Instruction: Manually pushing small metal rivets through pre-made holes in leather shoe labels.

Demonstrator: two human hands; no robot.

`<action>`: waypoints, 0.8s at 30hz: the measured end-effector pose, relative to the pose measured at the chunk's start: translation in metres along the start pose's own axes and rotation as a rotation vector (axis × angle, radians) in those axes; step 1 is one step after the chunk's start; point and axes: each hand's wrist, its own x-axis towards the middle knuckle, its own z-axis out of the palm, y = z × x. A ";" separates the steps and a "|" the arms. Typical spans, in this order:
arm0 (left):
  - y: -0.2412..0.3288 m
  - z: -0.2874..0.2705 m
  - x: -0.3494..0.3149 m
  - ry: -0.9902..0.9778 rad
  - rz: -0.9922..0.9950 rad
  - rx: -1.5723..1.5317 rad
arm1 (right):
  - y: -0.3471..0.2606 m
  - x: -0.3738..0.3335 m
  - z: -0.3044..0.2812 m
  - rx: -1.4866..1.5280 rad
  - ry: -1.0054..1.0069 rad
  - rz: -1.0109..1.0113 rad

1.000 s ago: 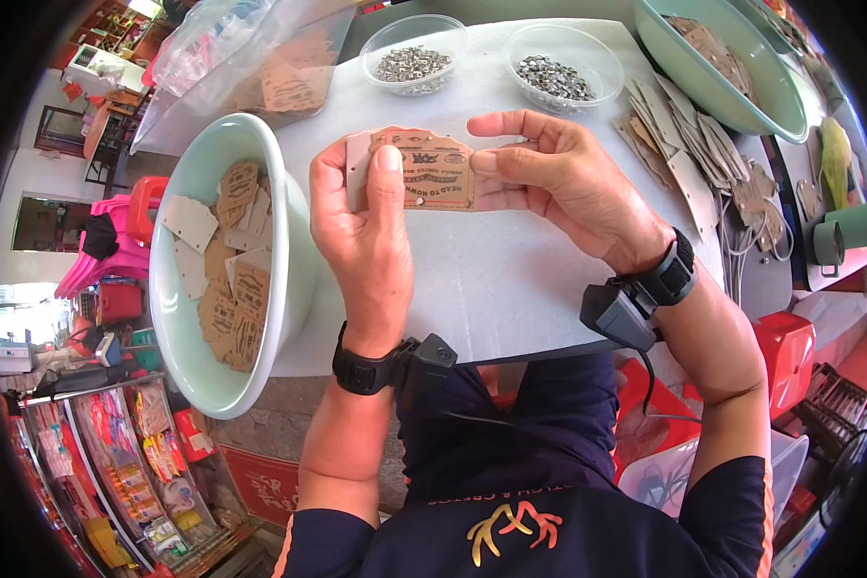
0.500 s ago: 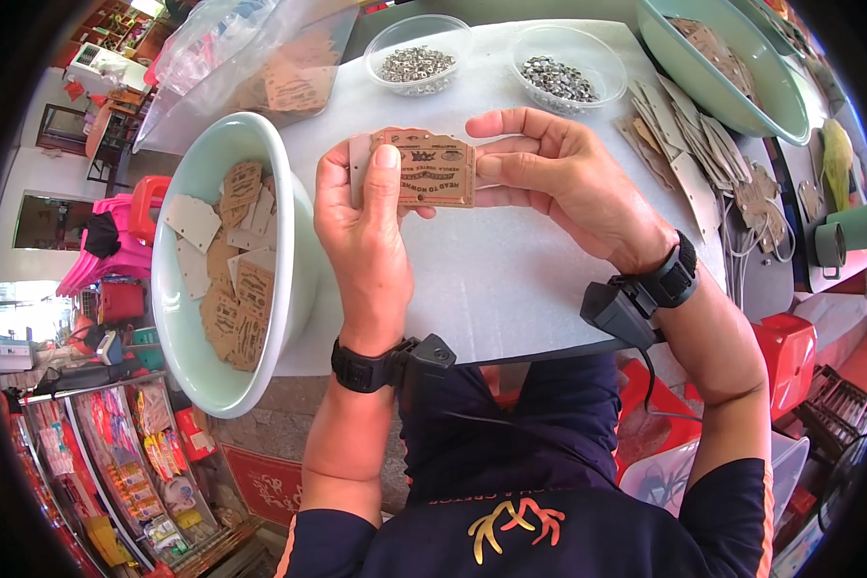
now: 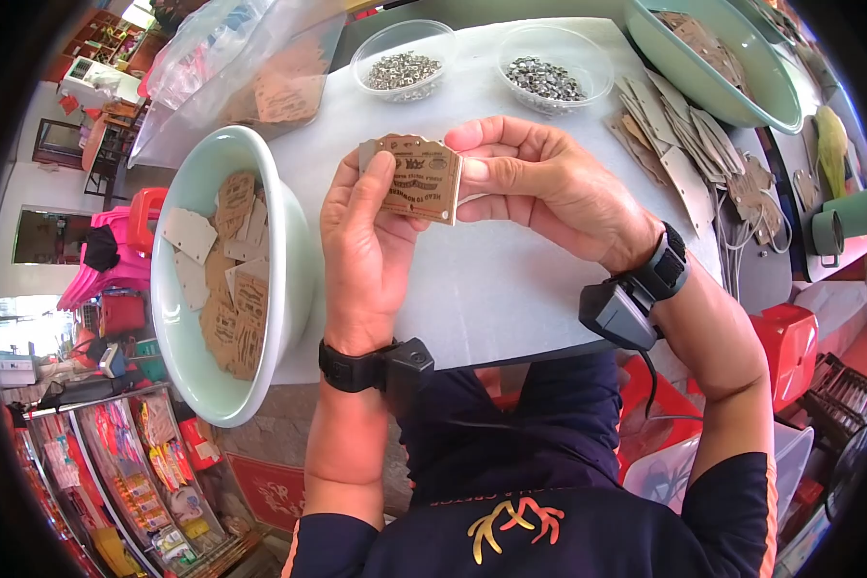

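Both hands pinch 1 brown tag above the white table, just in front of the chest: left hand closed on its left edge, right hand on its right. Best held by the edges, steady and level. It is flat, printed, scallop-topped; a pale green basin of similar tags sits left

Brown tag; pale green basin; white table.

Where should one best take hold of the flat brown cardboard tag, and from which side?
The flat brown cardboard tag is best pinched by its short side edges, coming from left and right, as both hands, left and right, do: thin, held upright, its printed face stays uncovered.
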 end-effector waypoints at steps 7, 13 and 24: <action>0.001 -0.002 0.002 -0.065 -0.145 -0.191 | -0.004 -0.005 0.002 -0.051 -0.051 0.046; 0.000 0.000 0.000 -0.006 -0.032 -0.047 | -0.006 -0.006 0.002 -0.079 -0.080 0.109; -0.001 0.008 -0.004 0.112 0.297 0.279 | -0.005 -0.005 0.007 -0.152 0.002 0.087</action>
